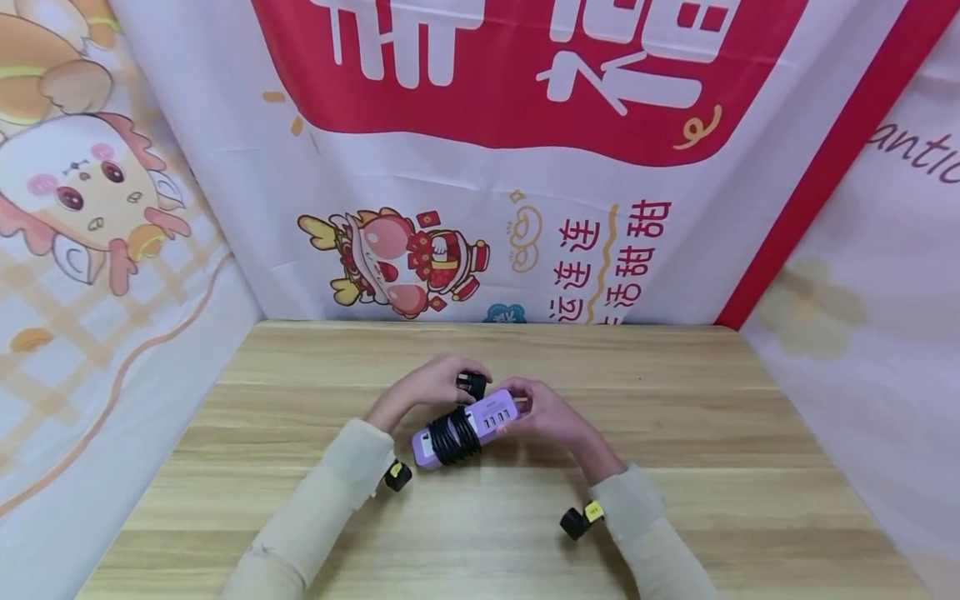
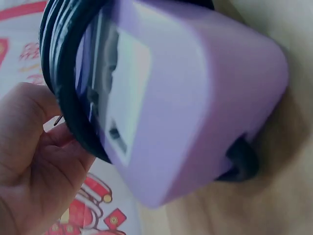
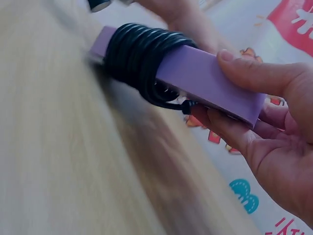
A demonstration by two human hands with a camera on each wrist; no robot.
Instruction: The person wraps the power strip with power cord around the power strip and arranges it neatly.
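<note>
A purple power strip with a row of USB ports is held tilted over the table, a black cord wound several times around its body. My right hand grips its far right end, thumb on one face and fingers beneath, as the right wrist view shows. At its upper side, my left hand holds the cord's black plug in curled fingers. In the left wrist view the near end of the strip fills the middle, and the plug is hidden behind the coils.
The wooden table runs back to a printed cloth, with more cloth at both sides. Each wrist wears a small black camera, the left camera close to the strip's near end.
</note>
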